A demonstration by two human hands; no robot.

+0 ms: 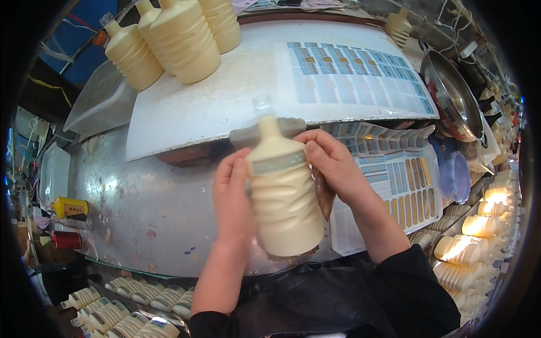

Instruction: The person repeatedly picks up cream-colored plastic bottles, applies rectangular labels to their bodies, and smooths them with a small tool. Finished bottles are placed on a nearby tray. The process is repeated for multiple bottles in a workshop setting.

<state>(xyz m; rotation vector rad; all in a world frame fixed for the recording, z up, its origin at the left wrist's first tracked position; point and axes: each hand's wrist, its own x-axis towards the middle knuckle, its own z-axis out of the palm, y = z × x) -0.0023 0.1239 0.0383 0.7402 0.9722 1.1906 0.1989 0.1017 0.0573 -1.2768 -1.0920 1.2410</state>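
A cream-coloured ribbed plastic bottle (286, 217) with a clear, blurred neck top is upright between my two hands, in front of the white board's edge. Across its shoulder runs a greyish, shiny strip (277, 163). My left hand (232, 183) closes on the bottle's left side, with fingertips by one end of the strip. On the other side, my right hand (333, 163) grips with its thumb and bent finger at the strip's other end. Beneath my right hand a brown pointed piece (324, 196) shows partly; its kind is unclear.
Printed label sheets (360, 73) lie on the white board (248, 73), with more label sheets (403, 194) below. Several cream bottles (183, 42) stand at back left beside a clear bin (101, 98). A metal pan (455, 93) is at right. Racked bottles (149, 293) fill lower left.
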